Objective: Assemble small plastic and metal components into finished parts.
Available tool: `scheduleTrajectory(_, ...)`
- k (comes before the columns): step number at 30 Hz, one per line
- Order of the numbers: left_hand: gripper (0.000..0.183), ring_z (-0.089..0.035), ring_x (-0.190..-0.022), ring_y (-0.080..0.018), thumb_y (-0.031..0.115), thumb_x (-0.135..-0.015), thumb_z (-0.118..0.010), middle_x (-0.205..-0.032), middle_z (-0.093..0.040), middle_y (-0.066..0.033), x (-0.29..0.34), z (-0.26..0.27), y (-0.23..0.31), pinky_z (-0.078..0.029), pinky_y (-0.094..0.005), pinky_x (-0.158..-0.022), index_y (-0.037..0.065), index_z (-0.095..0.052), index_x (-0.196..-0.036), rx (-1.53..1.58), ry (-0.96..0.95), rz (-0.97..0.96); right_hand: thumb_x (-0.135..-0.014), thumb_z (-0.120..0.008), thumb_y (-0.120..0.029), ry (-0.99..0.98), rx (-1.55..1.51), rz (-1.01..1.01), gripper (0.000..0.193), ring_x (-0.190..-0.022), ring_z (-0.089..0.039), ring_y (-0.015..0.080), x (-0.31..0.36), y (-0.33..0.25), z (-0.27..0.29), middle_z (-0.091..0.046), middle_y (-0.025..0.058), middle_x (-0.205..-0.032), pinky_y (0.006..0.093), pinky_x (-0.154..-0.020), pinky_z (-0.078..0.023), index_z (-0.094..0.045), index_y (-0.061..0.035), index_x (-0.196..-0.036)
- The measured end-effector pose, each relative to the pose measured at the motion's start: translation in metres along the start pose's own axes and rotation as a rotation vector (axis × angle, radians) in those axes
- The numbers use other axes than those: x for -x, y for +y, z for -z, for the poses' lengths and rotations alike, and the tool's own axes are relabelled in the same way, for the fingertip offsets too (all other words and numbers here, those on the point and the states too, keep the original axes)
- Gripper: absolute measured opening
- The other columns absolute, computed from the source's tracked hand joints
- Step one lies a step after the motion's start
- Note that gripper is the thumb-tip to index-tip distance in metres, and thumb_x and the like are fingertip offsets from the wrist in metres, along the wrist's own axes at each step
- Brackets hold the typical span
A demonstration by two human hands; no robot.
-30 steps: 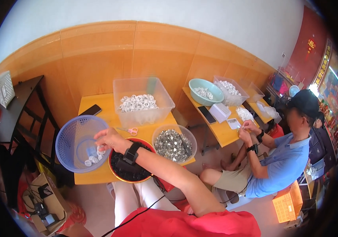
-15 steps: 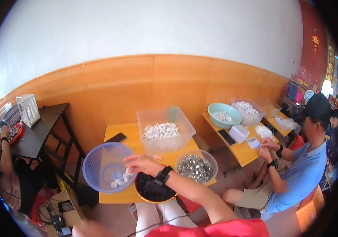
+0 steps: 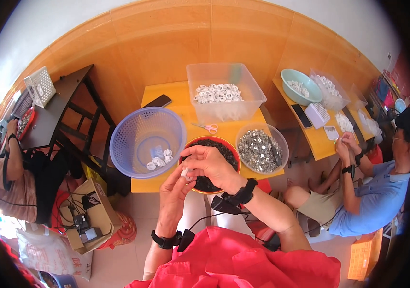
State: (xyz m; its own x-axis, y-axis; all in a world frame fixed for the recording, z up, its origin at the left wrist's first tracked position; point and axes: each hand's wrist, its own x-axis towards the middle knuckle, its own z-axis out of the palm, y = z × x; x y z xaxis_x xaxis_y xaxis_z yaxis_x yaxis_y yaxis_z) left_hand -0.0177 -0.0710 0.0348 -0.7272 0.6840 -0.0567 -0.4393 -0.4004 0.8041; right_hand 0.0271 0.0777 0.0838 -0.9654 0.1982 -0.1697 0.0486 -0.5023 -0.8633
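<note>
Over the near edge of the yellow table, my left hand [image 3: 169,197] pinches a small white plastic part [image 3: 185,174]. From the right, my right hand [image 3: 210,167] closes its thumb and fingers on the same part, partly hiding it. Below the hands is a red-rimmed bowl [image 3: 237,156] of small black pieces [image 3: 222,148]. On the left stands a blue-purple perforated basket [image 3: 118,139] with several round white parts [image 3: 159,161] in it. To the right, a clear round bowl [image 3: 285,149] contains shiny metal pieces [image 3: 260,146].
Behind, a clear plastic bin [image 3: 231,114] holds many white ring-like parts. Pink-handled scissors [image 3: 210,128] and a phone [image 3: 158,102] lie on the table [image 3: 142,186]. A person in blue [image 3: 368,206] works on the right, another [image 3: 11,185] on the left. A cardboard box [image 3: 104,223] stands on the floor.
The view has tilted down. My right hand has moved from the basket to above the bowl. My left hand, blurred at the lower edge before, has come up to meet it at the white part.
</note>
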Motion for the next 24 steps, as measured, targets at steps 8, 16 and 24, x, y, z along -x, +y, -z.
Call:
scheduleTrajectory(8, 0.037, -0.061, -0.099, -0.0218, 0.011, -0.089, -0.055, -0.112, -0.059, -0.0120, 0.007, 0.001, -0.007, -0.051, -0.0311, -0.087, -0.001, -0.049, -0.123, 0.027, -0.025, 0.082, -0.079, -0.065, -0.003, 0.173, 0.325, 0.206, 0.020, -0.070, -0.060, 0.0080, 0.017, 0.017, -0.003, -0.063, 0.0060, -0.083, 0.0191, -0.060, -0.050, -0.060, 0.0017, -0.098)
scheduleTrajectory(16, 0.036, -0.061, -0.099, -0.0233, 0.014, -0.090, -0.054, -0.110, -0.060, -0.0158, -0.002, -0.005, -0.013, -0.051, -0.0314, -0.089, -0.005, -0.049, -0.121, 0.396, -0.160, 0.239, -0.077, -0.066, -0.007, -0.339, 0.624, 0.652, 0.015, -0.083, -0.062, 0.0207, 0.112, -0.095, -0.039, -0.064, 0.0100, -0.092, 0.0311, -0.069, -0.050, -0.063, 0.0017, -0.088)
scheduleTrajectory(24, 0.042, -0.056, -0.104, -0.0235, 0.017, -0.089, -0.056, -0.115, -0.055, -0.0159, 0.004, -0.002, -0.014, -0.047, -0.0343, -0.093, -0.009, -0.045, -0.121, 0.362, -0.139, 0.250, -0.079, -0.064, -0.006, -0.459, 0.161, 0.804, 0.010, -0.081, -0.062, 0.0217, 0.132, -0.106, -0.047, -0.064, 0.0118, -0.093, 0.0293, -0.069, -0.050, -0.062, 0.0013, -0.085)
